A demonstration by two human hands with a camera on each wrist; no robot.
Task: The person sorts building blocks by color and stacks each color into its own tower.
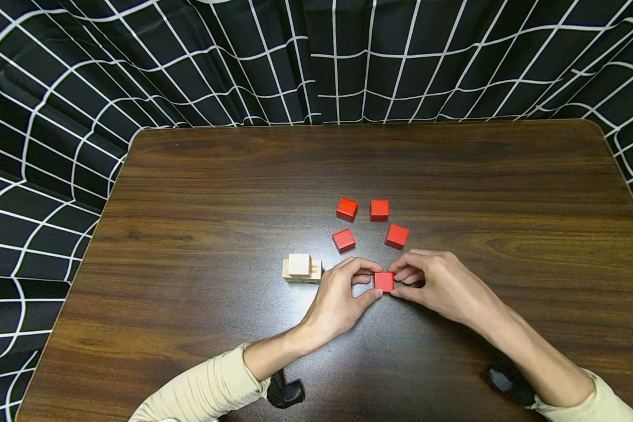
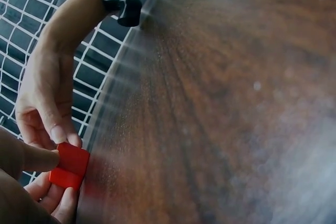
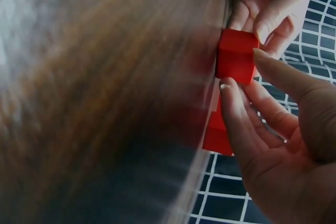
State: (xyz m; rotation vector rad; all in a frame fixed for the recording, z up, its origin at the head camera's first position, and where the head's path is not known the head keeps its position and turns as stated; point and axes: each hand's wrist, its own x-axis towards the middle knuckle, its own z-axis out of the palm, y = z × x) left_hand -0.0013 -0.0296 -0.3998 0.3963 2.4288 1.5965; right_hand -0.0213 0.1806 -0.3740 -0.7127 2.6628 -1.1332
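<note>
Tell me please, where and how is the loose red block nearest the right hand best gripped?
Pinch the loose red block by its left and right faces, ideally with the right hand, once free, from above and the right. The block looks square-sided and slightly turned, so the grip should turn likewise. The neighbouring red block seems to leave less room at its far side.

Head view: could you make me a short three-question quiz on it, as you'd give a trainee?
1. How many loose red blocks lie on the table untouched by either hand?
2. True or false: the pale blocks are nearer the right hand than the left hand.
3. Choose: both hands together hold (a) nothing, (b) a red block, (c) one of the pale blocks.

Key:
1. Four.
2. False; they sit beside the left hand.
3. b.
</note>
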